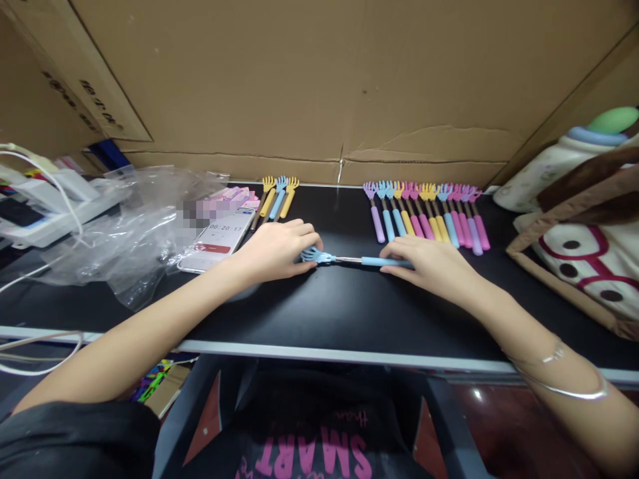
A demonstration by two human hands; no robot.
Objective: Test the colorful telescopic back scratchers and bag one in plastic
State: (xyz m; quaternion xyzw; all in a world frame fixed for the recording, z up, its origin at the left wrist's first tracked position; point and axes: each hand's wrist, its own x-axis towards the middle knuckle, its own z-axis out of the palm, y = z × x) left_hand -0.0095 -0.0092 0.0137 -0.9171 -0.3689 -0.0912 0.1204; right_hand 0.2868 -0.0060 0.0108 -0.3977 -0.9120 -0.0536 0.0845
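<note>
1. Your left hand (282,249) and right hand (424,259), set apart, grip opposite ends of a blue back scratcher (348,260): left fingers on its claw, right on its handle, the metal shaft bare between them.
2. Just beyond your right hand, a row of colored scratchers (426,226) stands close; a smaller group (277,205) lies behind your left.
3. Beside your left forearm, a phone (217,243) shows a timer, with crumpled plastic bags (144,219) further left.
4. At far right, a fabric bag (574,256) and a bottle (539,169) crowd the side.
5. The worktop (324,313) offers room between your forearms, down to its pale front edge (324,352); a cardboard wall (299,86) closes the back.
</note>
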